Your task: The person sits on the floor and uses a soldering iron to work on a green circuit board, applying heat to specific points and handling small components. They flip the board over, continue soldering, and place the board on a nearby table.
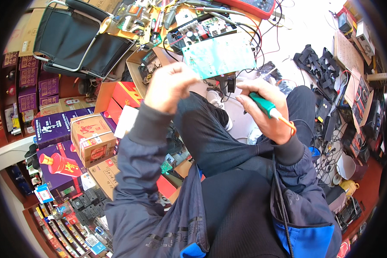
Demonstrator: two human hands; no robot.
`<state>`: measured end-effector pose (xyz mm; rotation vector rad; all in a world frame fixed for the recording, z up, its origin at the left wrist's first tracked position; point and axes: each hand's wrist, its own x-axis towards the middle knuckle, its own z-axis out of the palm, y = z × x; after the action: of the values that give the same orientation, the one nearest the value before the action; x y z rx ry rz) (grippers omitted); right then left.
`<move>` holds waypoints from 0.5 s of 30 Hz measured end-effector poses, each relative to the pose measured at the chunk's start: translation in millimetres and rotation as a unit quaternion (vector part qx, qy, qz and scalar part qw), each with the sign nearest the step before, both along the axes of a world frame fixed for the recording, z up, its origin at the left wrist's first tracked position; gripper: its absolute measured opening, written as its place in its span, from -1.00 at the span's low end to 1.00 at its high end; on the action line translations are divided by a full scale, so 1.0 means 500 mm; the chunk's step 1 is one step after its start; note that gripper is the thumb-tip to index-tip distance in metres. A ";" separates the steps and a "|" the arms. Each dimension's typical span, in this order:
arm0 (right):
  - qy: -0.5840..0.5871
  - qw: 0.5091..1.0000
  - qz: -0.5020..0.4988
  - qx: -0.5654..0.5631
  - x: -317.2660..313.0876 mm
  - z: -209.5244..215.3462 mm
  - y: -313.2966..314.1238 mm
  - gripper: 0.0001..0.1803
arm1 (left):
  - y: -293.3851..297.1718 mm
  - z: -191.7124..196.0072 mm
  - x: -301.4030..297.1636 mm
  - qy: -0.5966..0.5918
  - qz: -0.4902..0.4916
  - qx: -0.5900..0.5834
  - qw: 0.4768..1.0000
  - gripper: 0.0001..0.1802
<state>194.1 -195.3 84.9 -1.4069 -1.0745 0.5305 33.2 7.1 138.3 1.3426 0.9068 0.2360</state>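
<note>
Loosely curled right hand (pixel 269 115), holding green tool (pixel 262 103), left hand (pixel 170 85) bunched.

I record one fisheye view: taken from the wearer's head, facing steeply downward, close above the dark-grey, blue-trimmed fabric jacket (pixel 135 204).

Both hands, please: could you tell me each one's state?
Left hand: curled near the circuit board; grip unclear.
Right hand: closed around a green-handled tool.

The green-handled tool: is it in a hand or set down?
In a hand: the green-handled tool sits between the thumb and fingers of the right hand.
</note>
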 end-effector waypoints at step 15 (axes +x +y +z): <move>-0.101 0.989 0.104 -0.005 -0.055 0.050 0.013 -0.68 | -0.159 -0.073 -0.045 -0.065 0.011 -0.047 0.997 -0.92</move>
<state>166.4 -188.5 109.7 -1.3868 -1.3931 0.5505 10.7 -72.4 101.8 1.2160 0.8138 0.2915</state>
